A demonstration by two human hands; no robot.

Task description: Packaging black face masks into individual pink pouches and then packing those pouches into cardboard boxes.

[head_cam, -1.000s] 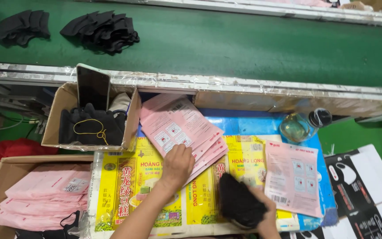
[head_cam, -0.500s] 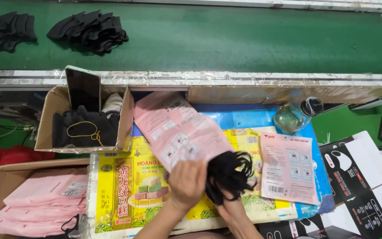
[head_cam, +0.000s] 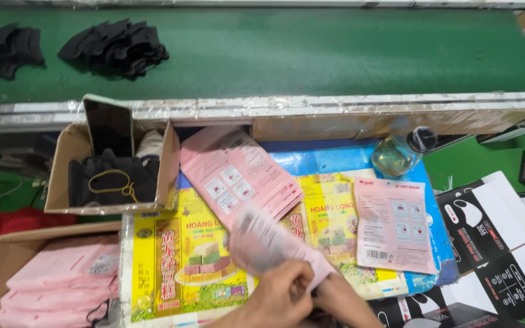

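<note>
Since half a second ago both hands, left hand (head_cam: 277,297) and right hand (head_cam: 341,300), have dropped toward the frame's lower edge, pinching one blurred pink pouch (head_cam: 268,243) below the pink pouch stack (head_cam: 238,176); filled pouches (head_cam: 56,285) already boxed left of it.

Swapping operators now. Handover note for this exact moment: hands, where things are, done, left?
Left hand and right hand: together at the bottom edge, both on one blurred pink pouch; grip unclear.
Pouch stack: fanned on the yellow sheet.
Single pouch: flat, to the right.
Done: filled pouches in the box, lower left.
Left: black mask piles on the green belt.
</note>
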